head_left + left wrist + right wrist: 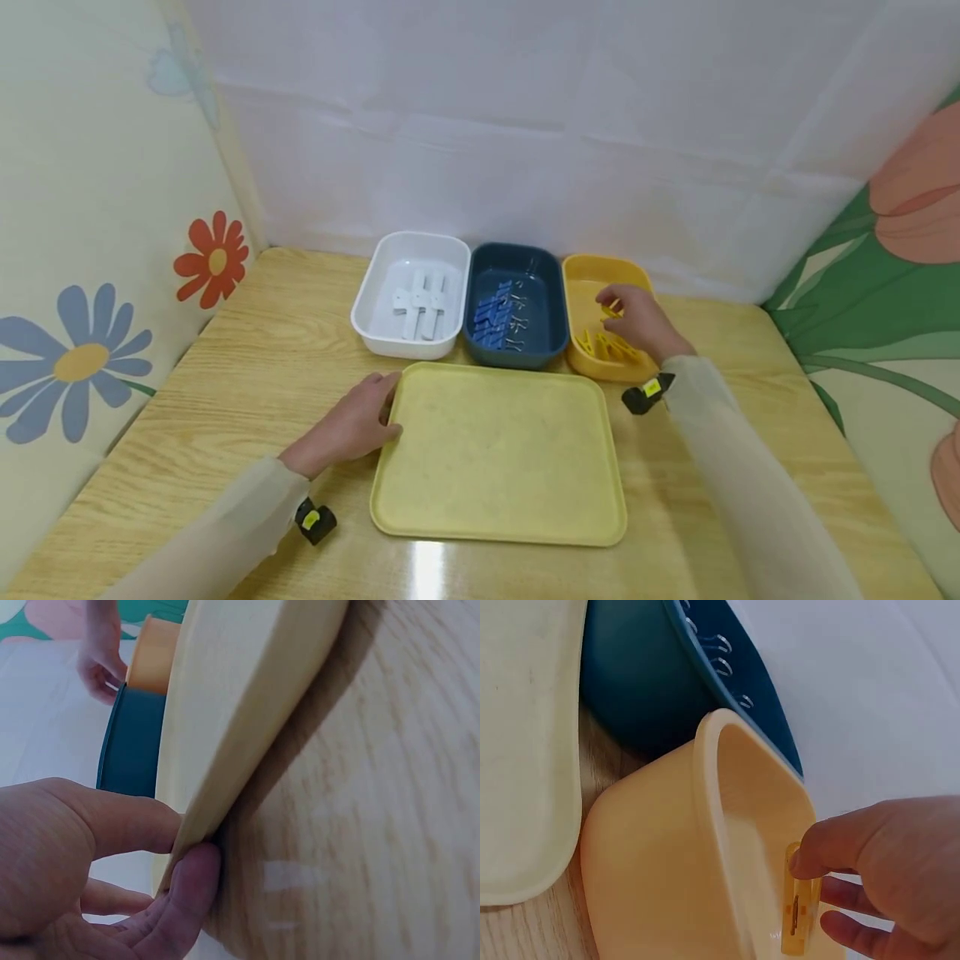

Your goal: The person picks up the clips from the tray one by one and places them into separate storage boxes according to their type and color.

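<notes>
My right hand [636, 315] pinches a yellow clothespin [798, 907] between thumb and fingers, over the orange bin [592, 275]. Several more yellow clothespins [606, 346] lie at that bin's near end. At the left, my left hand [358, 421] holds the rim of the pale yellow tray [498, 454]. In the left wrist view, its fingers [142, 823] pinch the tray's edge. The tray lies in front of the bins, with nothing on it.
A dark blue bin [551, 283] with several blue binder clips [492, 321] stands in the middle of the row. Left of it is a white bin [378, 267] holding several white plastic pieces [417, 300]. Behind the wooden table [292, 308] hangs a white cloth [480, 142].
</notes>
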`<state>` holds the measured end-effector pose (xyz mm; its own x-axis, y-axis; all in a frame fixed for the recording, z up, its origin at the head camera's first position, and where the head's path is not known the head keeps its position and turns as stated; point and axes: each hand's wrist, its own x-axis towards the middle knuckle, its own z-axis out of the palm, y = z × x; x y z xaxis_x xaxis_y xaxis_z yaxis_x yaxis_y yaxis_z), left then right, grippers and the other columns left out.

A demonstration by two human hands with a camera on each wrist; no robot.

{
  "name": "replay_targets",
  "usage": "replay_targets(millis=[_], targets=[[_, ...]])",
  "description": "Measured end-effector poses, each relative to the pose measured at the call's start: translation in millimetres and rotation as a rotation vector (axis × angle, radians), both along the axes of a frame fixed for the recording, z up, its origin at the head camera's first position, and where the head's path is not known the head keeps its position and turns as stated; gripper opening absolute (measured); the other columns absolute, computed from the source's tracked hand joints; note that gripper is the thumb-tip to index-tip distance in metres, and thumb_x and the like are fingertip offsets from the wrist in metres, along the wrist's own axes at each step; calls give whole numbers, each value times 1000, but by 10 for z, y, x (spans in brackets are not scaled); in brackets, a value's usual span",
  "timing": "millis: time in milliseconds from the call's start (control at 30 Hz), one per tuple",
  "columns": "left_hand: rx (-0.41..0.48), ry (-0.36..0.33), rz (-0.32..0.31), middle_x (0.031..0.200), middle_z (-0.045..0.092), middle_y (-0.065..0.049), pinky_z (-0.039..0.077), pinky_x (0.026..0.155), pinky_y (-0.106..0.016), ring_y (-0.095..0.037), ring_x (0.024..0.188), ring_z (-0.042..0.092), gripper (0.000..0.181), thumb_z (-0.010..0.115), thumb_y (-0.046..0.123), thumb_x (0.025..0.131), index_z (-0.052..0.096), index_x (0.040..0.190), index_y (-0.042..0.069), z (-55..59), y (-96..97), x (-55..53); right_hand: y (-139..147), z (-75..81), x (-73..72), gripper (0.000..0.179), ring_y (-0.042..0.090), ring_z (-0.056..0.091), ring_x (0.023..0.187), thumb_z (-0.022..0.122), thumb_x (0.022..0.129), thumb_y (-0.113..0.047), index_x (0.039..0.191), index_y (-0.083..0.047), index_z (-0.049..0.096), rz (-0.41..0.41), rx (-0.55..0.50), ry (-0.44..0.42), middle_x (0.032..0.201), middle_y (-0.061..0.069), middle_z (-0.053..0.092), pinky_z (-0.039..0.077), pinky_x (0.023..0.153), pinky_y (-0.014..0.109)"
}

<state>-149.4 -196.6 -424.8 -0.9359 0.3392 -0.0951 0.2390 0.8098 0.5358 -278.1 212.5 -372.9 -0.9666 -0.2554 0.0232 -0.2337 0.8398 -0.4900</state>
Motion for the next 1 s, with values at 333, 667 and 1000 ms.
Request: replay_targets(millis=[333,667,1000], targets=[[26,25,-19,114,53,-22,47,81,-40,-25,92,53,75,72,8,79,36,141,-13,-16,14,27,47,-142,-128,36,36,54,106,62,84,5,120,4,59,-30,78,-84,117,22,59,46,95,49],[35,19,-17,113,53,-21,47,78,-37,-23,90,53,75,73,7,79,37,141,-11,-6,18,47,21,-262,-151,38,37,55,103,59,79,8,117,6,60,-11,108,-82,113,25,61,46,95,49],[19,38,-25,114,54,-21,47,81,-39,-24,91,53,75,73,9,79,37,141,-12,-70,8,36,-3,-345,-167,36,39,55,106,58,82,5,118,7,59,-11,105,-74,117,26,60,44,96,50]])
